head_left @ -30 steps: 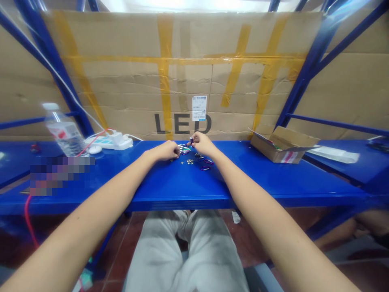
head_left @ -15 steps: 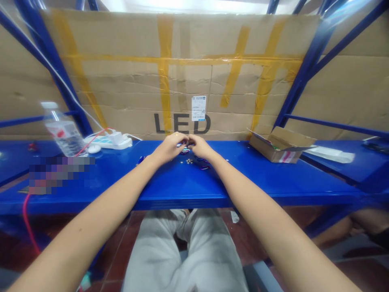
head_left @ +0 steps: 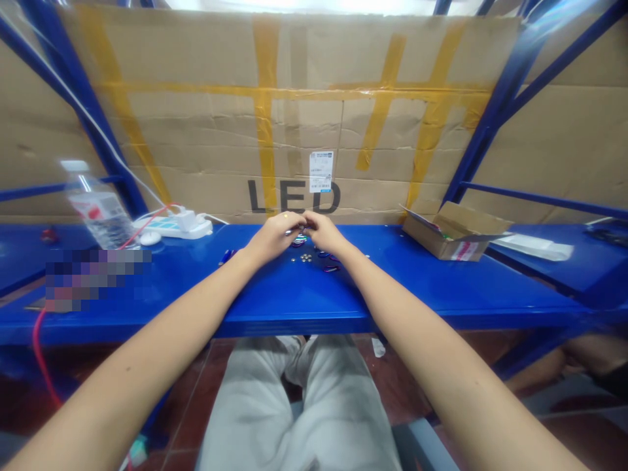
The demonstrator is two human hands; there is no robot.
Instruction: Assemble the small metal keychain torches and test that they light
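My left hand (head_left: 275, 237) and my right hand (head_left: 321, 232) meet over the blue table (head_left: 294, 297), fingers closed together around something too small to make out. A bit of shiny metal shows at the left fingertips. Beneath the hands lies a small pile of shiny pieces (head_left: 299, 241). Several small round metal parts (head_left: 306, 258) rest just in front of it. Dark blue and purple pieces (head_left: 330, 268) lie below my right hand, and blue pieces (head_left: 226, 256) are beside my left wrist.
An open cardboard box (head_left: 454, 235) stands at the right, near a white strip (head_left: 534, 247). At the left are a water bottle (head_left: 101, 212), a power strip (head_left: 181, 226) and a red cable (head_left: 42, 353). A large cardboard sheet (head_left: 210, 144) stands behind the table.
The fingers have shifted slightly against each other, and the metal piece at my left fingertips shows differently. The whole view has moved a little; the things on the table stay in place.
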